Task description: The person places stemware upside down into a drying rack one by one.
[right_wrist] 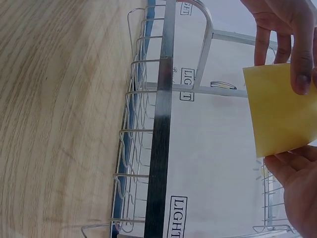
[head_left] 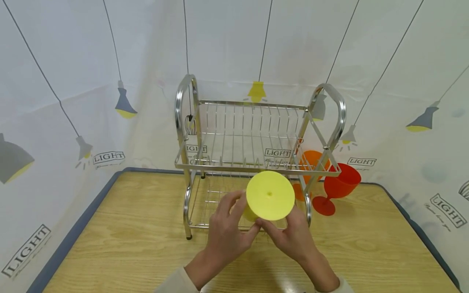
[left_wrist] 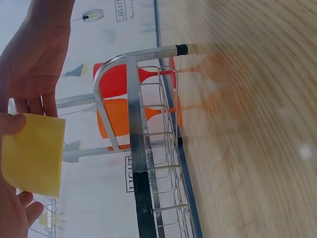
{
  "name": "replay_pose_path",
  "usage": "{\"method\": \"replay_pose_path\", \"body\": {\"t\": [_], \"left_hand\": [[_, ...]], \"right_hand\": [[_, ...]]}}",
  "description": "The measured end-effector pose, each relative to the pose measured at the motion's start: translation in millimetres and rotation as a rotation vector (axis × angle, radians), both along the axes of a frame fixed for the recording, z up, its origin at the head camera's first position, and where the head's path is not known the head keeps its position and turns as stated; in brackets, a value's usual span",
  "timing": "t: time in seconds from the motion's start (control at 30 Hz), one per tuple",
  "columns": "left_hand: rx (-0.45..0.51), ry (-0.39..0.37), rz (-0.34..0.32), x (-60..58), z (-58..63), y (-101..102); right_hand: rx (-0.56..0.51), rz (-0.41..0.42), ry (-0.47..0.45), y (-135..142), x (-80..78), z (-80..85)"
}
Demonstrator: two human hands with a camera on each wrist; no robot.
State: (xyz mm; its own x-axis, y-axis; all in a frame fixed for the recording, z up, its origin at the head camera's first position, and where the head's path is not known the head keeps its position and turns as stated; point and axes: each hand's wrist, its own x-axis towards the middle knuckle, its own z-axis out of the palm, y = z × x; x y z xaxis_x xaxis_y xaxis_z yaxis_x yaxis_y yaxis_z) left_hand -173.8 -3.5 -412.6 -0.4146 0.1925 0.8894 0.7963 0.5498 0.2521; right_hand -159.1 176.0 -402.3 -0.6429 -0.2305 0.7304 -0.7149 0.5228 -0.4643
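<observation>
A yellow goblet (head_left: pixel 270 195) is held upside down in front of the dish rack, its round foot facing up and its rim pointing down. My left hand (head_left: pixel 228 232) grips the bowl from the left, fingers curled round its side. From the right, my right hand (head_left: pixel 296 236) holds the same bowl, its thumb close to the left thumb. Both wrist views show the yellow bowl (left_wrist: pixel 33 154) between the two hands, above the tabletop. Its stem is hidden under the foot in the head view.
The two-tier chrome dish rack (head_left: pixel 256 168) stands on the wooden table (head_left: pixel 121 228) behind my hands. Right of it stand a red goblet (head_left: pixel 338 185) and an orange goblet (head_left: pixel 311 159), the latter partly behind the rack's frame. A lamp-printed curtain (head_left: pixel 154 122) surrounds the table.
</observation>
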Motion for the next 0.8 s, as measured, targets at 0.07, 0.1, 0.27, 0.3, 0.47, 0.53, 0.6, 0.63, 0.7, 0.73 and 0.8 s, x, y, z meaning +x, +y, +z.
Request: {"method": "replay_pose_path", "body": {"t": [0.07, 0.1, 0.27, 0.3, 0.47, 0.53, 0.6, 0.63, 0.7, 0.73, 0.8], "left_hand": [[-0.014, 0.004, -0.002, 0.0, -0.6, 0], [-0.021, 0.005, -0.003, 0.2, -0.9, -1], [-0.043, -0.005, 0.002, 0.9, -0.6, -2], [-0.044, -0.006, 0.000, 0.7, -0.1, -2], [-0.071, 0.066, -0.015, -1.5, 1.4, -8], [-0.089, 0.111, -0.026, -3.3, 1.9, -11], [-0.102, 0.145, -0.039, -4.6, 2.2, -13], [-0.109, 0.153, -0.041, -4.9, 2.1, -14], [-0.118, 0.160, -0.040, -5.2, 1.8, -17], [-0.124, 0.163, -0.035, -5.3, 1.6, -19], [-0.140, 0.168, -0.022, -5.6, 1.2, -21]], "right_hand": [[0.001, 0.001, 0.009, 1, 0.4, -0.5], [0.004, 0.001, 0.017, 1, 0.5, -0.6], [0.033, 0.013, 0.042, 4, -1.1, 2.7], [0.039, 0.018, 0.049, 4, -1.7, 4.1], [0.049, 0.030, 0.121, 4, -2.1, 8.9], [0.052, 0.028, 0.155, 5, -1.4, 10.9], [0.059, 0.023, 0.162, 6, -0.3, 13.0], [0.061, 0.028, 0.160, 7, 0.3, 13.8], [0.072, 0.033, 0.167, 7, 1.1, 14.9], [0.076, 0.033, 0.173, 8, 1.4, 15.3], [0.079, 0.037, 0.184, 8, 2.0, 16.2]]}}
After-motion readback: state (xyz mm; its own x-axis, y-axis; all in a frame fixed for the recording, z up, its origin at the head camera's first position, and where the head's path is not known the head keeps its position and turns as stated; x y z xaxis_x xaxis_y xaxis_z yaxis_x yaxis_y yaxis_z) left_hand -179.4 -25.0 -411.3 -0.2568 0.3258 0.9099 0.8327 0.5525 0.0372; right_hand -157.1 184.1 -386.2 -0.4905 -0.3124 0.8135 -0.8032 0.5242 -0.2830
